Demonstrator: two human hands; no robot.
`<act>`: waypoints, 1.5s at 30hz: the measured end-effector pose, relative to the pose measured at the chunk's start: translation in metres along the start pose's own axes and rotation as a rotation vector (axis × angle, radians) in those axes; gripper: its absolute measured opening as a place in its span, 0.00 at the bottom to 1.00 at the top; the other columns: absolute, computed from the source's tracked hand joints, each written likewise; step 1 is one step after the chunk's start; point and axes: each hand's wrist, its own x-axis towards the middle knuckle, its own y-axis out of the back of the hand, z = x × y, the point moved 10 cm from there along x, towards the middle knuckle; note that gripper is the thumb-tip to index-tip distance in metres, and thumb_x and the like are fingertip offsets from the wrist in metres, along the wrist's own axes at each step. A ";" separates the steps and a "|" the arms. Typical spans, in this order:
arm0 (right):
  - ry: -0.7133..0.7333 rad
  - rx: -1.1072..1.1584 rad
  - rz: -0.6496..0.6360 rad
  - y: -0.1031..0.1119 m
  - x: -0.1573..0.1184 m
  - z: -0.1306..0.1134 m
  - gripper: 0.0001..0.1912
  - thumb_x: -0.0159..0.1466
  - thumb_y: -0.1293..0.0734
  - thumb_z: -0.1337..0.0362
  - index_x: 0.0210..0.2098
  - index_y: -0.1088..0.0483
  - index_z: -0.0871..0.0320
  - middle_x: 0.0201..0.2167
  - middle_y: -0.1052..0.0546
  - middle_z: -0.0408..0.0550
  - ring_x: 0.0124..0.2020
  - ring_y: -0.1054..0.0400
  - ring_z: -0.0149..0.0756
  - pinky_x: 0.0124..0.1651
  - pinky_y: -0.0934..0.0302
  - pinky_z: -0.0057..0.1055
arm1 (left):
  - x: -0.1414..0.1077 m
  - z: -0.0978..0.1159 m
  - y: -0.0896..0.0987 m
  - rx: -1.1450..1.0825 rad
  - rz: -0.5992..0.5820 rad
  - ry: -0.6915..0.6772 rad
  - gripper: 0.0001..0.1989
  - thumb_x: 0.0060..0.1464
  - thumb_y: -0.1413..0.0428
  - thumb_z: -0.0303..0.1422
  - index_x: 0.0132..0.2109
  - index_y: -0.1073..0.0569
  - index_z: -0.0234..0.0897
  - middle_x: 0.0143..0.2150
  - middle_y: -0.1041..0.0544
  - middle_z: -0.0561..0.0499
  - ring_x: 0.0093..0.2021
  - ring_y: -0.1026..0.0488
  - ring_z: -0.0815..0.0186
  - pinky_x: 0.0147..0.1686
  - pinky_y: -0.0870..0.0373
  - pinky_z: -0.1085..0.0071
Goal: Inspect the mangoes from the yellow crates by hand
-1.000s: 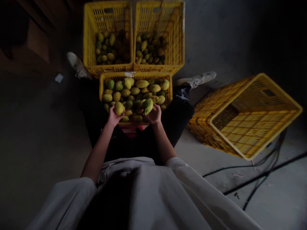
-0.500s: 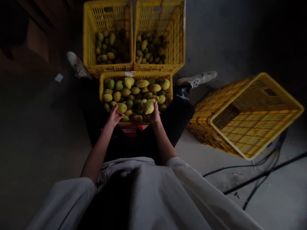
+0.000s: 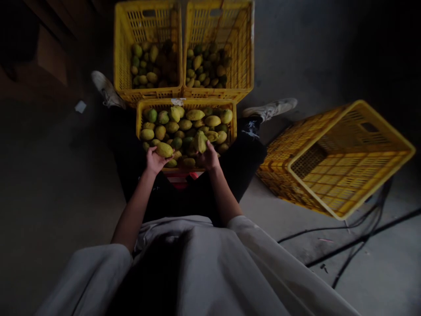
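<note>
My left hand [image 3: 155, 161] is closed around a yellow-green lemon [image 3: 164, 150], over the near left part of a yellow plastic crate [image 3: 139, 117]. In my right hand [image 3: 210, 159] is a knobbly, greenish-yellow lemon [image 3: 200, 142], tilted upward above the same crate. Several yellow and green lemons [image 3: 195, 115] fill that crate, which stands between my legs. The near lemons are partly covered by my hands.
Beyond it stand two taller yellow crates, one at left [image 3: 119, 52] and one at right [image 3: 243, 48], each with lemons low inside. A tipped yellow crate [image 3: 348, 160] leans at the right. Black cables [image 3: 365, 239] run over the floor.
The lemon in my right hand has turned and shifted slightly left. In my left hand the lemon has moved a little lower and left, and the hand has rolled under it.
</note>
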 end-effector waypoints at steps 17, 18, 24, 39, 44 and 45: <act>0.031 0.120 0.111 0.013 0.001 -0.008 0.21 0.76 0.36 0.42 0.40 0.24 0.51 0.32 0.15 0.43 0.37 0.18 0.36 0.42 0.21 0.32 | 0.010 0.004 0.011 0.025 0.115 -0.077 0.15 0.73 0.47 0.40 0.58 0.20 0.44 0.47 0.14 0.46 0.47 0.16 0.60 0.32 0.24 0.73; -0.012 0.126 0.123 0.015 0.001 -0.005 0.23 0.77 0.38 0.41 0.39 0.25 0.51 0.30 0.16 0.43 0.35 0.19 0.36 0.41 0.21 0.33 | 0.009 0.004 0.011 0.023 0.112 -0.071 0.16 0.73 0.48 0.39 0.58 0.20 0.43 0.46 0.14 0.46 0.47 0.16 0.59 0.31 0.24 0.73; -0.111 0.230 0.046 0.008 -0.004 0.001 0.17 0.73 0.36 0.48 0.45 0.25 0.53 0.32 0.16 0.46 0.36 0.20 0.41 0.46 0.18 0.45 | 0.009 0.006 0.010 0.006 0.092 -0.089 0.15 0.70 0.44 0.39 0.58 0.20 0.43 0.50 0.14 0.46 0.48 0.17 0.59 0.33 0.23 0.73; 0.044 0.038 0.072 0.005 0.004 -0.003 0.12 0.76 0.30 0.51 0.44 0.23 0.53 0.35 0.15 0.41 0.29 0.22 0.29 0.25 0.30 0.20 | -0.001 0.003 0.005 -0.098 0.137 -0.050 0.16 0.75 0.44 0.43 0.62 0.21 0.44 0.59 0.16 0.43 0.64 0.19 0.56 0.51 0.15 0.66; 0.109 0.055 0.134 0.010 0.006 -0.007 0.12 0.70 0.23 0.52 0.37 0.25 0.51 0.33 0.16 0.40 0.29 0.23 0.29 0.26 0.29 0.20 | -0.004 0.001 0.002 -0.144 0.160 -0.012 0.16 0.76 0.47 0.41 0.61 0.21 0.40 0.57 0.16 0.42 0.59 0.17 0.57 0.49 0.15 0.67; 0.113 0.062 0.152 0.012 0.005 -0.008 0.13 0.69 0.23 0.52 0.36 0.25 0.51 0.33 0.17 0.39 0.28 0.24 0.28 0.25 0.30 0.20 | -0.004 0.001 0.002 -0.149 0.166 -0.018 0.16 0.76 0.46 0.41 0.60 0.21 0.40 0.56 0.15 0.42 0.57 0.17 0.57 0.50 0.15 0.66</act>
